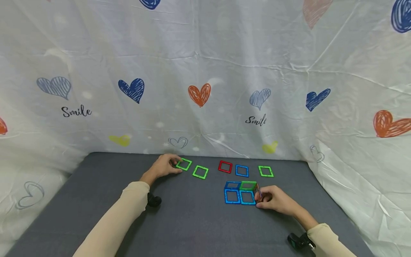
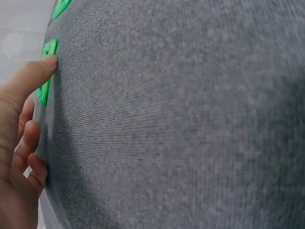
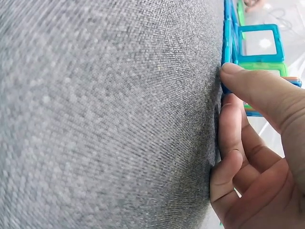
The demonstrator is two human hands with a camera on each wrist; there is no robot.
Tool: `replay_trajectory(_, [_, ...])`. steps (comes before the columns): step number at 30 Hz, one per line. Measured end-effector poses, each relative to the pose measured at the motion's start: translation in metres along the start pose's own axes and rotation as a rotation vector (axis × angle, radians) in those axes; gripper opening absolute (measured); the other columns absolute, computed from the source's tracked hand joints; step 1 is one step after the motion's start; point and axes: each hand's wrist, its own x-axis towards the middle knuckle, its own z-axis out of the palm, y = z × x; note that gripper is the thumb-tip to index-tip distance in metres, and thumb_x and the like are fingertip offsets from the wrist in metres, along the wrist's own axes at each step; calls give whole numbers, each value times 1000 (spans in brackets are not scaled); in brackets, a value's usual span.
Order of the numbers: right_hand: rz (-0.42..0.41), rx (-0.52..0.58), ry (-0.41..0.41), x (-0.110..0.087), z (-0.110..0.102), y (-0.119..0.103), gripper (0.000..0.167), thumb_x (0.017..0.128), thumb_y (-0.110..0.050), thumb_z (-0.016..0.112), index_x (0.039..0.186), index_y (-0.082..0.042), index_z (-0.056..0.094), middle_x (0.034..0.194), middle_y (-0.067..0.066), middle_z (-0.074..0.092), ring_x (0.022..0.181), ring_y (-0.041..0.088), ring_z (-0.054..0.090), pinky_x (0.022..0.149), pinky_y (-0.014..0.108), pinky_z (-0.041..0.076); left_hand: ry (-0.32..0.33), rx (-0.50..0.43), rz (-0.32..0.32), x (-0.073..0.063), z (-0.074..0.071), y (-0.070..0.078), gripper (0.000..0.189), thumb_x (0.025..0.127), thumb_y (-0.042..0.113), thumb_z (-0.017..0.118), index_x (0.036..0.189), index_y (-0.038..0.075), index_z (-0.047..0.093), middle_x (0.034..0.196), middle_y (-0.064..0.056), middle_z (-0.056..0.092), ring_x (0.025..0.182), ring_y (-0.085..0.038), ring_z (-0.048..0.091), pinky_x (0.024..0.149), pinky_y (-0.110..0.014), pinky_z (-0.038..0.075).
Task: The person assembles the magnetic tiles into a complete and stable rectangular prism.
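In the head view my left hand (image 1: 165, 165) is at the far side of the table, fingers and thumb curled at the left edge of a green square magnetic tile (image 1: 189, 167). The left wrist view shows the thumb pressed on this green tile (image 2: 46, 90). My right hand (image 1: 277, 200) grips the right side of a small structure of joined magnetic tiles. Two blue squares (image 1: 232, 203) form its front, with a blue tile (image 1: 232, 182) and a green tile (image 1: 248, 182) behind. The right thumb lies on a blue tile edge (image 3: 228, 45); the other fingertips are partly hidden.
Loose square tiles lie along the far part of the grey table (image 1: 192, 225): another green (image 1: 200, 177), a red (image 1: 225, 171), a blue (image 1: 242, 175) and a third green (image 1: 266, 175). A white cloth (image 1: 224, 46) printed with hearts hangs behind the table.
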Motion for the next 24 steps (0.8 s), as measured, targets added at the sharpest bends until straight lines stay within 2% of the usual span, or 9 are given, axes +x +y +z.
replay_trajectory(5, [2, 17, -2, 0, -1, -3, 11, 89, -2, 79, 96, -1, 71, 82, 4, 68, 66, 13, 59, 58, 26, 52, -9, 11, 13, 1, 1, -1, 17, 84, 19, 87, 98, 14, 80, 93, 0, 62, 88, -19, 60, 77, -41, 52])
replay_trajectory(9, [9, 21, -6, 0, -1, -3, 11, 89, -2, 78, 96, -1, 71, 82, 4, 68, 65, 12, 58, 58, 26, 51, -17, -2, 20, 2, 0, -2, 8, 85, 15, 86, 91, 15, 80, 94, 1, 64, 90, -20, 62, 77, -41, 53])
replay_trajectory(15, [20, 15, -11, 0, -1, -3, 11, 89, -3, 78, 96, -1, 70, 82, 4, 68, 66, 11, 58, 59, 26, 51, -25, 6, 44, 0, 0, -1, 5, 88, 13, 83, 89, 16, 79, 95, 1, 64, 90, -20, 61, 79, -41, 52])
replay_trajectory(24, [32, 7, -12, 0, -1, -1, 11, 89, -3, 78, 96, -2, 70, 82, 3, 68, 66, 12, 59, 60, 26, 52, -17, 83, 96, -5, -2, 0, 5, 92, 17, 80, 89, 15, 76, 91, 1, 60, 84, -18, 56, 75, -40, 49])
